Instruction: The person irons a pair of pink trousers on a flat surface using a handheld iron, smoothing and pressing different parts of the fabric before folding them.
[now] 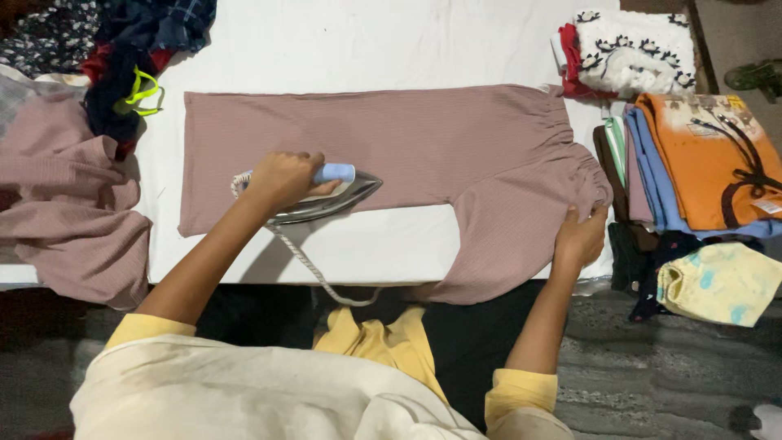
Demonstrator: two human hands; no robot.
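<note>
A mauve ribbed garment (407,138) with a gathered waistband lies flat across the white ironing surface (366,41). My left hand (281,179) is shut on the pale blue handle of a silver iron (334,195), which rests on the garment's lower edge with its tip pointing right. The iron's braided cord (314,273) hangs off the near edge of the surface. At the waistband end, my right hand (580,238) grips the cloth where one leg droops over the edge.
Folded clothes are stacked at the right: an orange piece (700,155), a white one with dark flowers (631,49) and a pale yellow one (721,281). A loose heap lies at the left, with mauve cloth (65,204) and dark blue cloth (138,49).
</note>
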